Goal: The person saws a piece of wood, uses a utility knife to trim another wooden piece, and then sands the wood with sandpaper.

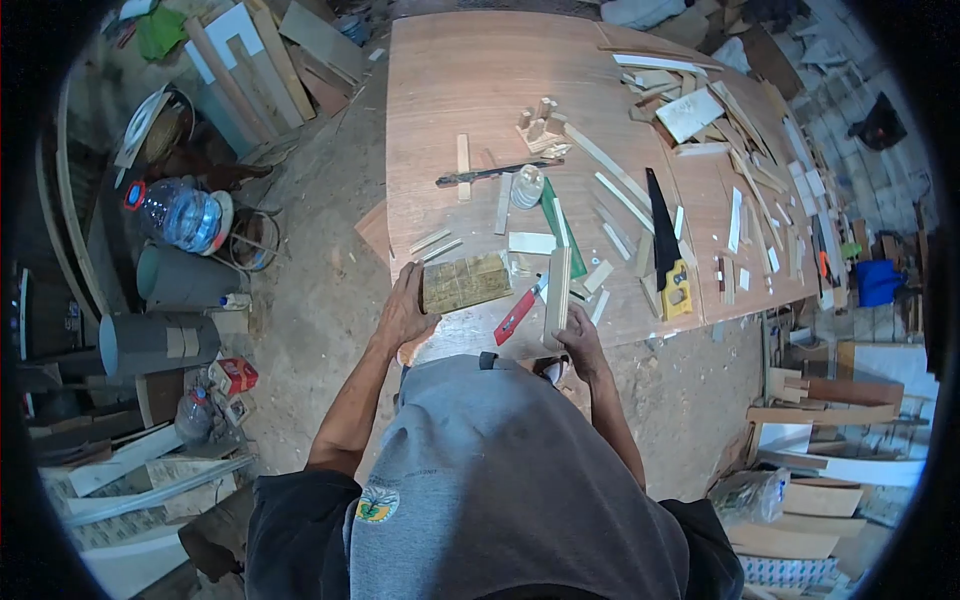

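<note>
My left hand (pixel 403 308) is against the left end of a rough, brownish wooden block (pixel 466 283), fingers along its side and thumb at its near corner. In my right hand (pixel 581 336) is a pale wooden strip (pixel 558 290), gripped near its lower end and pointing away from me. Between the block and the strip lies a red utility knife (pixel 516 316). Just beyond the block is a short white piece of wood (pixel 532 243). A green strip (pixel 562 230) lies past the wooden strip.
A handsaw (pixel 677 285) with a yellow handle lies right on the plywood table (pixel 440 80). Clear tape or string on a spool (pixel 527 187), a dark bar (pixel 490 174) and many offcuts (pixel 690 115) are scattered there. Left on the floor stands a large water bottle (pixel 185 215).
</note>
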Demonstrator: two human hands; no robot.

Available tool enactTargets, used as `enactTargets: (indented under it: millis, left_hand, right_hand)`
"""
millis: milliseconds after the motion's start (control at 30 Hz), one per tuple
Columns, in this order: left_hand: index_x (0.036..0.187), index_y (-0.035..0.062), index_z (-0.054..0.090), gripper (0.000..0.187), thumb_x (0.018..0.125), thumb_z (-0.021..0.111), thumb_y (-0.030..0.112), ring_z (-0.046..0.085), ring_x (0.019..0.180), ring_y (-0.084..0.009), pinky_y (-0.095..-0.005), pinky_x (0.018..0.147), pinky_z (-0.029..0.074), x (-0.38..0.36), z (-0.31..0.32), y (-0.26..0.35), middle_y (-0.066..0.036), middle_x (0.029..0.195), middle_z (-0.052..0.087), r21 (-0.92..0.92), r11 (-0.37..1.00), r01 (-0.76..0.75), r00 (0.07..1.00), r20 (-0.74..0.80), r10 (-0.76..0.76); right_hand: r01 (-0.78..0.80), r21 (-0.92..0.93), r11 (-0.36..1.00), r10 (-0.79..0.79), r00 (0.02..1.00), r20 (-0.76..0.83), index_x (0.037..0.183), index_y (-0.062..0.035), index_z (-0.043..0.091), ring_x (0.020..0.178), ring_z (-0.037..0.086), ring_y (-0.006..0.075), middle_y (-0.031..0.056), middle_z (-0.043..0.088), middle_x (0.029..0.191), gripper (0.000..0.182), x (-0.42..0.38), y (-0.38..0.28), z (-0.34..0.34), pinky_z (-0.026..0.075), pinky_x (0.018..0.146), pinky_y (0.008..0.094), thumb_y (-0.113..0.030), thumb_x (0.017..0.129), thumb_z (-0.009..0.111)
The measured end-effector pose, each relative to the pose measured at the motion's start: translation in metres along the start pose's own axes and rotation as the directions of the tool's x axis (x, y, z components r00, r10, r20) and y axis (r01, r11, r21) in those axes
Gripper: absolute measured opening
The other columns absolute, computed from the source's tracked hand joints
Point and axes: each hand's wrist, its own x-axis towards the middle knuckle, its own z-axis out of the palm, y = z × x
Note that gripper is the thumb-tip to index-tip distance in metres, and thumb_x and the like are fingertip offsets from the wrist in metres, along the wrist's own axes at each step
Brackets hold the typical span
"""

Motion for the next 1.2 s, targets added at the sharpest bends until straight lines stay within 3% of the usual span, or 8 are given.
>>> enactTargets:
  millis: [200,233,467,633,767,833,1067,1200]
  left_hand:
    - [0.142,0.0008,0.034,0.105,0.055,0.092,0.013,0.048,0.126,-0.0466,-0.0494,0.104,0.046,-0.018,-0.016,-0.002,-0.029,0.140,0.040,-0.061,0.972,0.227,0.974,0.009,-0.227]
    - [0.142,0.0008,0.034,0.105,0.055,0.092,0.013,0.048,0.126,-0.0466,-0.0494,0.104,0.046,-0.019,-0.016,-0.004,-0.029,0.140,0.040,-0.059,0.972,0.226,0.974,0.004,-0.226]
    - [0.144,0.0048,0.032,0.110,0.054,0.095,0.014,0.052,0.125,-0.0407,-0.0455,0.106,0.044,-0.029,-0.005,-0.016,-0.026,0.136,0.050,-0.295,0.897,0.328,0.944,0.117,-0.307]
    - [0.151,0.0081,0.023,0.114,0.060,0.092,0.009,0.050,0.130,-0.0333,-0.0423,0.111,0.041,-0.035,0.013,-0.023,-0.024,0.140,0.051,-0.516,0.759,0.397,0.912,0.127,-0.391]
    - [0.157,0.0135,0.011,0.117,0.066,0.084,-0.001,0.049,0.132,-0.0329,-0.0419,0.112,0.039,-0.033,0.004,-0.004,-0.023,0.141,0.051,-0.625,0.690,0.364,0.917,0.108,-0.385]
    - [0.158,0.0152,0.008,0.117,0.068,0.081,-0.004,0.049,0.132,-0.0331,-0.0419,0.113,0.039,-0.032,0.004,-0.002,-0.023,0.141,0.051,-0.643,0.673,0.365,0.916,0.119,-0.384]
    - [0.159,0.0182,0.004,0.107,0.078,0.071,-0.004,0.052,0.129,-0.0424,-0.0449,0.107,0.044,-0.029,0.003,-0.002,-0.029,0.138,0.051,-0.326,0.920,0.218,0.967,-0.054,-0.248]
    - [0.157,0.0164,0.015,0.098,0.080,0.073,0.001,0.060,0.118,-0.0422,-0.0438,0.098,0.050,-0.033,-0.007,0.006,-0.028,0.126,0.061,-0.311,0.897,0.314,0.942,-0.015,-0.335]
  right_hand:
    - [0.070,-0.099,0.993,-0.070,0.998,0.003,0.141,0.0017,0.046,0.115,0.058,0.0203,0.0131,0.062,0.124,0.063,0.039,0.005,0.014,0.049,0.096,0.0332,0.001,0.078,0.053]
    - [0.204,-0.336,0.920,-0.219,0.976,-0.005,0.137,0.0029,0.050,0.114,0.059,0.0220,0.0144,0.062,0.125,0.056,0.040,0.003,0.021,0.046,0.097,0.0334,-0.003,0.082,0.057]
    - [0.094,-0.375,0.922,-0.103,0.995,-0.005,0.133,0.0048,0.053,0.110,0.061,0.0250,0.0168,0.065,0.121,0.049,0.047,-0.022,0.051,0.046,0.097,0.0352,-0.018,0.091,0.065]
    - [0.262,-0.786,0.560,-0.372,0.927,0.044,0.123,0.0038,0.058,0.095,0.068,0.0382,0.0276,0.067,0.109,0.046,0.071,0.001,0.039,0.054,0.081,0.0424,-0.022,0.087,0.070]
    - [0.147,-0.870,0.471,-0.314,0.949,-0.010,0.125,0.0008,0.058,0.103,0.063,0.0403,0.0251,0.064,0.115,0.047,0.063,-0.012,0.044,0.051,0.087,0.0451,-0.021,0.085,0.071]
    - [0.129,-0.984,0.121,-0.552,0.833,0.042,0.125,0.0007,0.058,0.112,0.056,0.0430,0.0250,0.059,0.123,0.049,0.052,-0.028,0.062,0.045,0.097,0.0465,-0.019,0.082,0.072]
    - [0.540,-0.771,0.336,-0.528,0.787,0.321,0.137,-0.0050,0.048,0.120,0.051,0.0452,0.0237,0.049,0.132,0.062,0.095,-0.028,0.105,0.045,0.100,0.0484,-0.002,0.078,0.067]
    - [0.484,-0.829,0.281,-0.378,0.850,0.368,0.131,-0.0072,0.050,0.118,0.054,0.0445,0.0280,0.052,0.125,0.055,0.111,-0.031,0.121,0.049,0.095,0.0477,0.002,0.079,0.064]
